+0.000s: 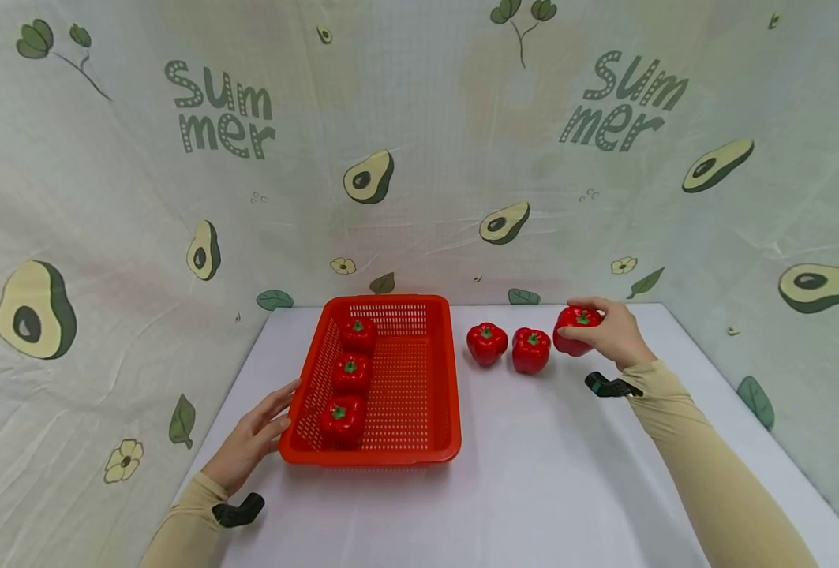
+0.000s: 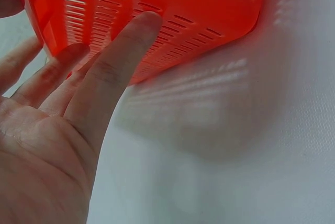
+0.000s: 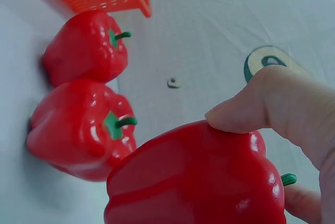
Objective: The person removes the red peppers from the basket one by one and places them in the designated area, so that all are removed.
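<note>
My right hand (image 1: 612,335) grips a red bell pepper (image 1: 574,341) by its upper part, thumb on the near side. Close up in the right wrist view, that pepper shows a green stem (image 3: 288,179); whether it touches the table cannot be told. Left of it, two more red bell peppers (image 1: 530,356) (image 1: 486,345) stand on the table. A red plastic basket (image 1: 455,394) holds three peppers in a row along its left side, the nearest pepper (image 1: 341,426) being at the front. With fairly straight fingers, my left hand (image 1: 252,442) touches the basket's left outer side.
The white table (image 1: 518,489) carries the basket and peppers. A pale cloth (image 1: 419,118) printed with avocados and lettering hangs behind and at both sides. Slotted walls of the basket rise above the table surface. Black wrist devices (image 1: 237,511) sit below both hands.
</note>
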Demonstrator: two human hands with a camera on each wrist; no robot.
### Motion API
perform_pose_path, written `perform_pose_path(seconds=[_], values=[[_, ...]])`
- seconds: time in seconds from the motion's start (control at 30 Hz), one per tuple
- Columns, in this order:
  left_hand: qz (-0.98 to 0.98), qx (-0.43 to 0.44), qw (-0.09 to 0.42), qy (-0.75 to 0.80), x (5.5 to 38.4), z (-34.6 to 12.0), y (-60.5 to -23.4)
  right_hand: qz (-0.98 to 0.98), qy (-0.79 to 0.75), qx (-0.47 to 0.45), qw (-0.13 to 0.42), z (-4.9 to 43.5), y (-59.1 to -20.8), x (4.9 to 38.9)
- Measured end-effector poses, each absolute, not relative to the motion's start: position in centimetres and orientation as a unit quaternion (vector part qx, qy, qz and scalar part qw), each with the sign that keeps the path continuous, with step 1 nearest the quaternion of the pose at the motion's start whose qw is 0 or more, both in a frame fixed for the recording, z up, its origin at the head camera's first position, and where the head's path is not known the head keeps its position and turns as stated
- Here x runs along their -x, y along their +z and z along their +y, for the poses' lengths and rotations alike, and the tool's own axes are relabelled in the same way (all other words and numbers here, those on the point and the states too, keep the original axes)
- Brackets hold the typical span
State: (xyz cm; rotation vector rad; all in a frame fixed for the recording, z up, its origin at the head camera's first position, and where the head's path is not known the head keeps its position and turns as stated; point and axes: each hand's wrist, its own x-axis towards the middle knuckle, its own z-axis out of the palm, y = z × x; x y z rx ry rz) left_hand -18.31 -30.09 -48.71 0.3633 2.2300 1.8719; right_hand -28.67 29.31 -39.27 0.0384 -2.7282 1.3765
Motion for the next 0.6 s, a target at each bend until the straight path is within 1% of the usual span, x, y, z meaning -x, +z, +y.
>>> perform_pose_path(seconds=[0.17,0.43,0.6], values=[[0.755,-0.154,0.099,0.63,18.3,-30.3,-48.8,-0.891,0.452,-0.001,0.039,30.1,-40.5,28.8],[0.756,-0.098,0.103,0.639,18.0,-29.9,-48.6,-0.89,0.454,0.014,0.03,31.5,-42.7,29.1],[0.754,-0.093,0.107,0.642,17.9,-29.9,-48.7,-0.891,0.454,0.02,0.019,31.8,-43.7,29.0]])
